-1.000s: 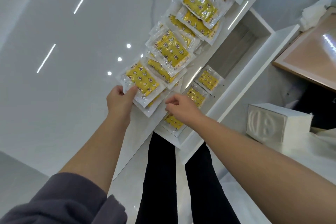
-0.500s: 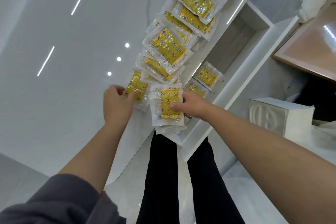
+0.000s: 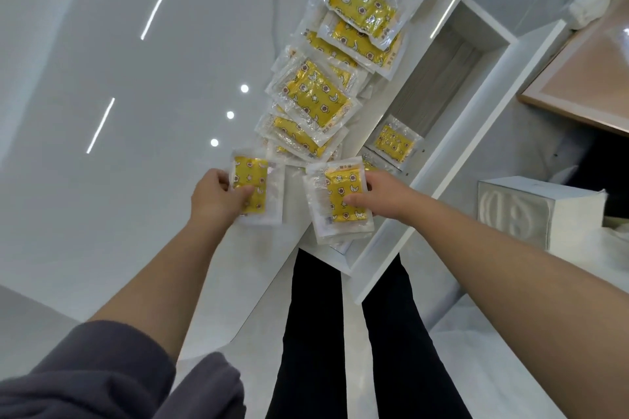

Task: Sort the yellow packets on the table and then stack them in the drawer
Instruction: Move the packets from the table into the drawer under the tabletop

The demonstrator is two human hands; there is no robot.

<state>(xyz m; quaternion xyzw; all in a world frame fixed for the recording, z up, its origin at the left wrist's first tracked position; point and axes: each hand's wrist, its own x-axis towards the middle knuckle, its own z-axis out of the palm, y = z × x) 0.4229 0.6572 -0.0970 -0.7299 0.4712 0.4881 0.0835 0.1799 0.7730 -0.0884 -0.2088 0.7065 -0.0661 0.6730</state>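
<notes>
A white box [image 3: 531,211] with a raised pattern on its near face is sitting at the right of the view, resting on a pale surface [image 3: 510,343] that is stretching away below it. Above the box, a tan panel [image 3: 585,78] with a lighter wooden edge is slanting out of the frame. Farther above the box, by the panel's top corner, a wad of crumpled white paper or cloth [image 3: 595,0] is lying.

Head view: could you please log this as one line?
left hand: grips yellow packet | right hand: grips second packet | drawer: open
</notes>
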